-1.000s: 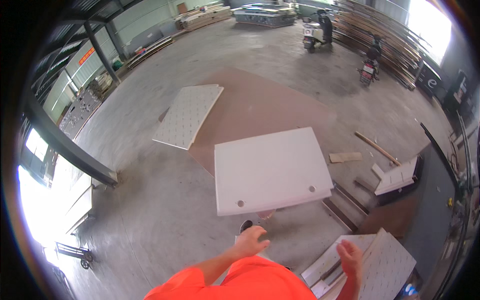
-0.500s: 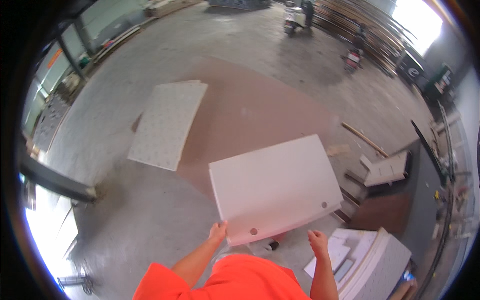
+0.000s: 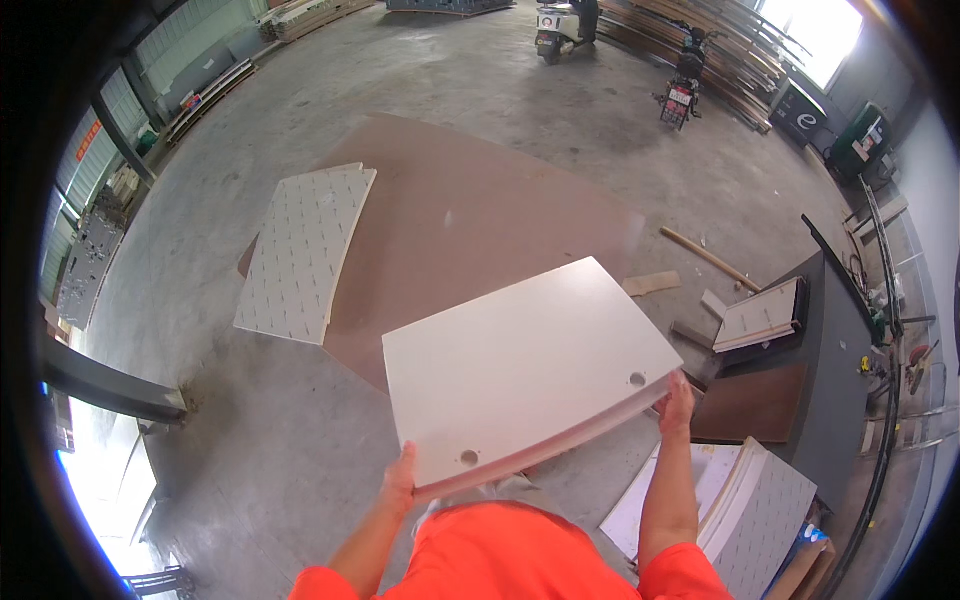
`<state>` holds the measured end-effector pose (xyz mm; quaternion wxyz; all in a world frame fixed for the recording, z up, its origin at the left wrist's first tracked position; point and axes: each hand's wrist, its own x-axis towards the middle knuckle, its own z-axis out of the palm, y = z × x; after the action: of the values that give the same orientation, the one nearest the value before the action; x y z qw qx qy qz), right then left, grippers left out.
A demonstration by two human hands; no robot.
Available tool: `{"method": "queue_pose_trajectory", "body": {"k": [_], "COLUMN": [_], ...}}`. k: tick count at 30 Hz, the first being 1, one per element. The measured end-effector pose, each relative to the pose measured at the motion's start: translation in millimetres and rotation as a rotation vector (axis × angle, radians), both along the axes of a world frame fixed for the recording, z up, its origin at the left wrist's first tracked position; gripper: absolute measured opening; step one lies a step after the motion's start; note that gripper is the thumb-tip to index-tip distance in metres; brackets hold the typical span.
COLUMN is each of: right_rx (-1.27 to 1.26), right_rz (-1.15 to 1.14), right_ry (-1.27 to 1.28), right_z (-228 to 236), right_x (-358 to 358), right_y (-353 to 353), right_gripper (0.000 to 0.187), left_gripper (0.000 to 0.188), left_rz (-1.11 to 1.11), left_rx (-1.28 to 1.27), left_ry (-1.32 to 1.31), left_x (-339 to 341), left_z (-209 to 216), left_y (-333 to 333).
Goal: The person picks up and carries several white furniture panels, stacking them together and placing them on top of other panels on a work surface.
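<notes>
Before me a white board (image 3: 530,365) with two round holes near its close edge, like a cabinet door, is held tilted. Its front edge looks thick, and I cannot tell whether several boards are stacked there. My left hand (image 3: 401,476) is closed on its near left corner. At the near right corner, my right hand (image 3: 677,402) grips the edge, its fingers partly hidden beneath. Beyond the board lies a large brown sheet (image 3: 480,215) on the floor. Patterned pale panels (image 3: 305,250) rest on the sheet's left part.
Patterned and white boards (image 3: 765,515) stand at my right, beside a dark surface with a brown panel (image 3: 752,402) and small white boards (image 3: 760,315). A wooden strip (image 3: 708,258) lies on the floor. A grey post (image 3: 120,385) rises at left. A scooter (image 3: 562,28) and motorcycle (image 3: 682,85) stand far back.
My right hand, formerly apart from the white board, now grips its near right corner. The board has shifted slightly left in view, and its front edge shows more.
</notes>
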<state>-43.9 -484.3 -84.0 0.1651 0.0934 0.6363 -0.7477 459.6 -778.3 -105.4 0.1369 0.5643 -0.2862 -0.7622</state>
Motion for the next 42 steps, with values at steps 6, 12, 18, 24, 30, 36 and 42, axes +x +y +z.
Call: {"method": "queue_pose_trajectory", "body": {"k": [6, 12, 18, 24, 30, 36, 42], "right_rx": [0.126, -0.054, 0.045, 0.865, -0.022, -0.093, -0.379], "right_rz": [0.206, 0.312, 0.44, 0.18, 0.126, 0.02, -0.028], "right_ry": [0.263, 0.35, 0.477, 0.901, 0.393, 0.242, 0.201], "right_z": [122, 199, 220, 227, 202, 175, 155], "right_x": [-29, -56, -102, -123, -104, -56, -41], "right_y": [-34, -135, -205, -259, -319, -287, -248], "right_gripper": [0.045, 0.044, 0.046, 0.067, 0.085, 0.092, 0.086], "left_gripper": [0.053, 0.029, 0.041, 0.068, 0.074, 0.062, 0.051], "left_rz": [-0.033, -0.051, -0.063, -0.235, 0.454, 0.589, 0.531], "left_rx": [0.023, 0.088, 0.125, -0.267, -0.638, -0.639, -0.631], "left_ry": [0.164, 0.085, 0.1, -0.079, 0.515, 0.465, 0.584], "left_x": [13, -9, -36, -12, -68, -50, -40], "left_z": [104, 180, 198, 151, 68, 55, 39], "left_y": [-40, -122, -195, -238, -252, -314, -314]}}
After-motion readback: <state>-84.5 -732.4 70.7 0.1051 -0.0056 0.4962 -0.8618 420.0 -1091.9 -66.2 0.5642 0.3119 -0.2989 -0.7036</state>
